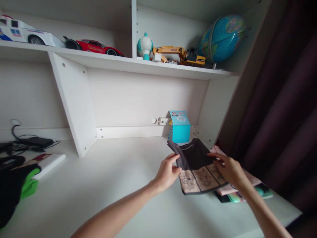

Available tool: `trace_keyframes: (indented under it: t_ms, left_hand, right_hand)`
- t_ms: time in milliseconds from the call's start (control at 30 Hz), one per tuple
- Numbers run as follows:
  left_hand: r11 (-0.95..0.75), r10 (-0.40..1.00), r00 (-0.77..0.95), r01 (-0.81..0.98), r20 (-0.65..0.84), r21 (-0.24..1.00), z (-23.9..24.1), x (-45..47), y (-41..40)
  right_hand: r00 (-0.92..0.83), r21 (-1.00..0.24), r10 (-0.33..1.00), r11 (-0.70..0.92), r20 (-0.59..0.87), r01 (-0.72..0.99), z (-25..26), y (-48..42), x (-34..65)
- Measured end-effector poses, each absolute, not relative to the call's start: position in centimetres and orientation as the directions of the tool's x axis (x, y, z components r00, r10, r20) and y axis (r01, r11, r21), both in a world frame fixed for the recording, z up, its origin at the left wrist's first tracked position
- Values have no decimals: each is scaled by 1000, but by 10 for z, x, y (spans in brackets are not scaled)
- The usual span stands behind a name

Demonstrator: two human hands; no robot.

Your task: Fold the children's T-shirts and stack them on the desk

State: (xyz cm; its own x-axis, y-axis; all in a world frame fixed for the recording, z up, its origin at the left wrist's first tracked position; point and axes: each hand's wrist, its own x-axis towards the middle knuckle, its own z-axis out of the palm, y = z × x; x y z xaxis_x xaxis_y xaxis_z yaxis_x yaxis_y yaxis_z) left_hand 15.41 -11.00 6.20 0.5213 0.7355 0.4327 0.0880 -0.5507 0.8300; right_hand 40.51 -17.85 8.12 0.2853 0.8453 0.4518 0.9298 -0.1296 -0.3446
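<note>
A folded dark grey shirt [195,162] with cartoon panels along its lower edge lies on top of a small pile of folded clothes [250,188] at the right end of the white desk [111,185]. My left hand [168,173] pinches the shirt's left edge, fingers curled on the fabric. My right hand [229,168] rests on the shirt's right side, fingers closed against the cloth. Pink and mint green garments show under the shirt.
A turquoise box [180,127] stands just behind the shirt by a wall socket [163,121]. Black and green clothing [17,188], a book and cables lie at the far left. The shelf above holds toy cars [95,46], an excavator [180,55] and a globe [223,38]. A dark curtain hangs at right.
</note>
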Motion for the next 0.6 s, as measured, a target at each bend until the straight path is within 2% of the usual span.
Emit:
trace_keyframes:
  t_ms: [133, 267, 433, 600]
  left_hand:
    - [-570, 697, 525, -9, 489, 822, 59, 231, -116]
    - [-539, 726, 504, -4, 467, 842, 52, 281, -121]
    - [-458, 800, 467, 74, 375, 886, 38, 302, -122]
    - [-363, 793, 584, 220, 176, 905, 23, 292, -119]
  right_hand:
    - [427, -256, 793, -346, 435, 903, 88, -193, 470]
    - [503, -239, 768, -443, 397, 864, 85, -194, 515]
    - [482, -187, 784, -445, 390, 876, 59, -186, 551]
    - [366, -116, 848, -349, 382, 930, 30, -171, 558]
